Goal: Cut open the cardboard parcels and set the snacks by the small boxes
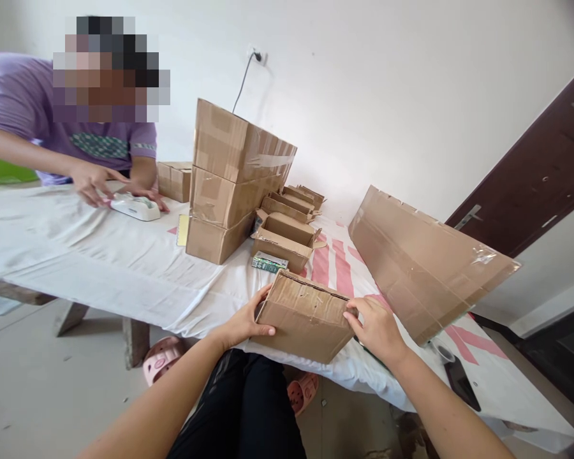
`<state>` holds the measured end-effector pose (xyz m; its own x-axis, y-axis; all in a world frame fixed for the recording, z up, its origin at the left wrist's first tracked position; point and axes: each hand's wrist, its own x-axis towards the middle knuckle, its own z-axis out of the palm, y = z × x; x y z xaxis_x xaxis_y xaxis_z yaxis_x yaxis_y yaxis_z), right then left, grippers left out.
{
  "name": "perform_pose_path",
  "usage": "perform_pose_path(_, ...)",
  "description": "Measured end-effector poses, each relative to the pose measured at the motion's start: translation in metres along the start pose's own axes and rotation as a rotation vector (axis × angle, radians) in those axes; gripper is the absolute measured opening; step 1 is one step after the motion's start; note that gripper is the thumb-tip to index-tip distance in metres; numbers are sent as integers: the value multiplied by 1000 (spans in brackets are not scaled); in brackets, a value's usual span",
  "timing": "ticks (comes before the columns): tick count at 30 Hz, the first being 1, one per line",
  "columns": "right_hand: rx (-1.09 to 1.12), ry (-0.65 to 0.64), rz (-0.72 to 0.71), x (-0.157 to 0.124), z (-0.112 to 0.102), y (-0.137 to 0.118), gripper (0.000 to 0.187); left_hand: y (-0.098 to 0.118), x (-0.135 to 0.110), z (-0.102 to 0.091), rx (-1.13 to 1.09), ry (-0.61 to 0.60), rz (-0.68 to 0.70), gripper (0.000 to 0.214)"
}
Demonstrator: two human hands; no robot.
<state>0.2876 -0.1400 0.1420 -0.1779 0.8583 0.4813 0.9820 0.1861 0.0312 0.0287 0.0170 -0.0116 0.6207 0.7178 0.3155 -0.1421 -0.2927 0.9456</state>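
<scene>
A small cardboard box (306, 325) is tilted at the table's front edge, its torn, tape-marked top side facing up. My left hand (243, 320) grips the box's left end, thumb along the near face and fingers behind. At the right end, my right hand (370, 324) pinches the top corner between thumb and fingers. Just beyond the box lies a small green-and-white packet (270, 262), in front of an open cardboard box (284, 239).
Three stacked cartons (220, 191) stand left of a row of open boxes (296, 201). A large cardboard sheet (425, 261) leans at right, near a tape roll (441, 352) and dark phone-like slab (460, 382). Across the table, a co-worker's hands touch a white tape dispenser (136, 207).
</scene>
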Motion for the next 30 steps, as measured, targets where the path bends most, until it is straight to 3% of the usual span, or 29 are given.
perform_pose_path(8, 206, 52, 94, -12, -2, -13, 15, 1, 1, 0, -24, 2, 6, 123)
perform_pose_path(13, 445, -201, -25, -22, -9, -27, 38, 12, 0, 1, 15, -21, 8, 117)
perform_pose_path(15, 380, -147, 3, -20, -7, -26, 38, 13, 0, 1, 9, -25, 3, 117)
perform_pose_path(17, 249, -15, 53, -17, -3, -22, 31, 12, 0, 0, -13, -27, 3, 120)
perform_pose_path(19, 162, 25, 71, -15, 2, -17, 41, 10, 0, 0, 2, -22, 8, 121)
perform_pose_path(25, 118, -218, 19, -20, 14, -14, 31, 10, 1, 1, 100, 15, -2, 109)
perform_pose_path(30, 44, -256, 66, -21, 19, -10, 55, 9, 1, 0, 103, 0, 12, 110)
